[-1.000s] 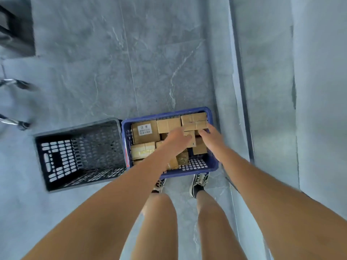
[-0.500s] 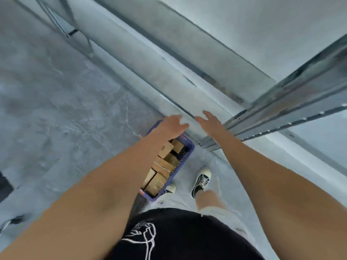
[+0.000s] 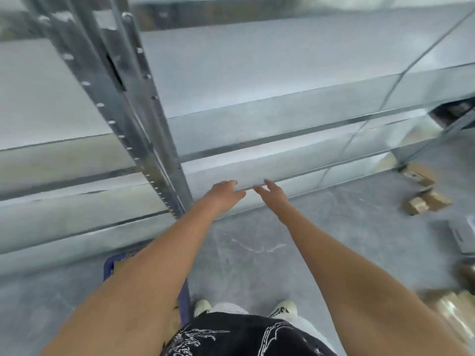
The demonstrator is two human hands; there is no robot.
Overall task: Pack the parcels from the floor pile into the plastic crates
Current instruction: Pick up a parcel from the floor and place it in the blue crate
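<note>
Both my arms reach forward over the grey floor. My left hand (image 3: 222, 195) and my right hand (image 3: 272, 195) are empty, fingers loosely apart, close together in front of the lowest shelf. The blue crate (image 3: 109, 265) shows only as a corner at the lower left, mostly hidden under my left forearm, with a bit of cardboard visible inside. Brown cardboard parcels (image 3: 425, 201) lie on the floor at the right, well away from both hands. More blurred parcels (image 3: 455, 307) sit at the lower right edge.
A metal shelving rack (image 3: 257, 160) fills the view ahead, its perforated upright (image 3: 144, 140) standing just left of my hands. A grey flat package (image 3: 462, 232) lies on the floor at the right edge. My shoes (image 3: 203, 305) stand beside the crate.
My hands have left the blue crate and hold nothing. The view has swung right, away from the two crates, to the shelving and the parcels on the floor.
</note>
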